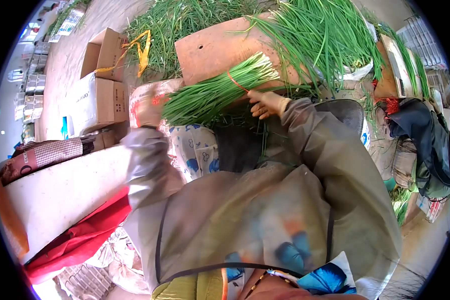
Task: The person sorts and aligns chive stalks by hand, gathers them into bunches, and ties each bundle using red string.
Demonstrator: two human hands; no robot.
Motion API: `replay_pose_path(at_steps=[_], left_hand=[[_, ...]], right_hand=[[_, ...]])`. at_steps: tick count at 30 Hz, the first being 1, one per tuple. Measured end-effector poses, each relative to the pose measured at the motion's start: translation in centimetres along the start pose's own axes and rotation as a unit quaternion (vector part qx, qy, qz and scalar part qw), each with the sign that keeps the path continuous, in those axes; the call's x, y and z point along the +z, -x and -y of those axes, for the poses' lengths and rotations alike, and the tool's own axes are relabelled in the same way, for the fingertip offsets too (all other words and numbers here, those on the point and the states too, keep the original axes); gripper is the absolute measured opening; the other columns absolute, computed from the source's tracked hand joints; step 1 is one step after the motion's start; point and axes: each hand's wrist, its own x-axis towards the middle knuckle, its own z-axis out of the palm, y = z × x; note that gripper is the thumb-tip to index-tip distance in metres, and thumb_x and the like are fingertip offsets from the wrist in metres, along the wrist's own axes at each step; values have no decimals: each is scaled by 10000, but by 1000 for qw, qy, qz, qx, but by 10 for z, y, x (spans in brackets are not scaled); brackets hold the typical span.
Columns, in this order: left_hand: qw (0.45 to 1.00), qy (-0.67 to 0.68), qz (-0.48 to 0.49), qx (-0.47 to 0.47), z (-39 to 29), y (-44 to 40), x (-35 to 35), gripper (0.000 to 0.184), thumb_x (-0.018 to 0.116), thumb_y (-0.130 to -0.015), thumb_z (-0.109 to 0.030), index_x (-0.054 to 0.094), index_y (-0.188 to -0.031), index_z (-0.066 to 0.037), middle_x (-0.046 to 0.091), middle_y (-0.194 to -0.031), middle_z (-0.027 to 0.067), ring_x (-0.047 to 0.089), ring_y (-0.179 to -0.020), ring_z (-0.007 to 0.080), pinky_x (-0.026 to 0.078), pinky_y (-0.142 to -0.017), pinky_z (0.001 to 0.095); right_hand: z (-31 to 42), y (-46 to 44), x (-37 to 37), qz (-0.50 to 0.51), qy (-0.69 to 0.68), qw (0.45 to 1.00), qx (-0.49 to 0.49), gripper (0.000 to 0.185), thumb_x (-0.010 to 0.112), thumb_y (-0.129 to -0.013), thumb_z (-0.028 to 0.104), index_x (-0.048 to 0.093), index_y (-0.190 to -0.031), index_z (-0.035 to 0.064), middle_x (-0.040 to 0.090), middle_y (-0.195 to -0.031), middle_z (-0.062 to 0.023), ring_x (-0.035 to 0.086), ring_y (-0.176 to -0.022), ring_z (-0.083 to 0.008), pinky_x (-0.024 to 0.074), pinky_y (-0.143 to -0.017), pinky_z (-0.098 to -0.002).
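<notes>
A thick bundle of green stalks with pale ends (215,92) lies slanted against a tan board (220,47). Around its pale end runs a thin red tie (236,81). My right hand (267,104) is at the lower end of that tie, its fingers partly curled just below the bundle; what they hold, if anything, is too small to tell. My left hand (149,109) is blurred by motion beside the leafy end of the bundle, and its fingers cannot be made out. Translucent sleeves cover both arms.
Loose green stalks (330,35) are heaped at the upper right, with more greens (175,30) at the top. A cardboard box (102,100) with yellow ribbon (144,52) stands left. Red cloth (80,240) lies lower left, dark cloth (420,135) at right.
</notes>
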Motion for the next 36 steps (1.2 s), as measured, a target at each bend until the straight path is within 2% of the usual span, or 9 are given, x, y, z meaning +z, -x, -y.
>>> replay_pose_path(at_steps=[2, 6, 12, 17, 23, 25, 28, 32, 36], left_hand=[[990, -14, 2, 142, -87, -7, 29, 406, 672, -719, -282, 570, -1096, -168, 590, -755, 101, 592, -700, 280, 469, -648, 391], [986, -10, 21, 167, -151, -33, 108, 436, 614, -758, -309, 518, -1146, -134, 608, -873, 167, 581, -840, 325, 448, -767, 415], [921, 12, 381, -78, -147, -93, 147, 539, 333, -894, -478, 480, -1217, -71, 542, -1086, 271, 483, -1073, 397, 354, -920, 430], [923, -12, 377, -72, -111, -121, 175, 581, 277, -902, -503, 527, -1157, -45, 531, -1104, 270, 469, -1096, 391, 352, -926, 448], [919, 56, 370, -122, -106, -124, 166, 528, 323, -920, -432, 491, -1191, -11, 566, -1079, 232, 529, -1035, 345, 384, -909, 405], [814, 430, 318, -227, -88, -113, 159, 387, 393, -924, -301, 541, -1146, -19, 605, -1036, 140, 562, -974, 231, 414, -868, 325], [793, 416, 442, -50, -48, -116, 165, 299, 465, -892, -141, 530, -1156, -17, 564, -1115, 69, 517, -1014, 168, 363, -913, 306], [856, 307, 415, -43, -78, -108, 152, 282, 493, -861, -44, 534, -1138, -9, 574, -1056, 60, 510, -1010, 162, 380, -890, 275], [788, 440, 418, -109, -80, -109, 165, 238, 528, -827, -40, 579, -1059, -42, 594, -966, 52, 553, -901, 178, 421, -822, 289]], right_hand=[[-5, -12, 8, -1, 113, 990, -88, 365, 528, -865, 359, 574, -1035, 39, 593, -725, -78, 592, -631, -166, 461, -518, -276], [-7, -21, 5, -109, 189, 946, -238, 284, 483, -874, 307, 616, -931, 63, 607, -719, -87, 599, -709, -226, 469, -629, -335], [19, -17, 4, -188, 451, 780, -391, 278, 479, -840, 336, 621, -891, 102, 611, -875, -136, 572, -859, -322, 447, -750, -403], [55, -42, 24, -247, 527, 728, -363, 264, 505, -799, 290, 644, -775, 66, 619, -727, -144, 609, -723, -323, 469, -647, -436], [64, -55, 25, -277, 502, 734, -363, 202, 506, -775, 239, 647, -740, 98, 621, -720, -133, 613, -711, -314, 479, -631, -433], [56, -51, 15, -243, 505, 737, -377, 187, 498, -789, 239, 638, -773, 117, 615, -739, -123, 606, -731, -301, 473, -645, -426], [39, -49, 6, -234, 438, 753, -432, 229, 495, -814, 305, 602, -834, 103, 602, -791, -109, 580, -797, -295, 451, -708, -403], [28, -43, 1, -215, 428, 764, -431, 246, 492, -823, 317, 623, -839, 109, 609, -817, -105, 570, -845, -290, 439, -742, -397], [23, -48, -3, -206, 424, 779, -412, 245, 501, -820, 317, 640, -854, 118, 610, -829, -102, 565, -859, -290, 430, -758, -401]])
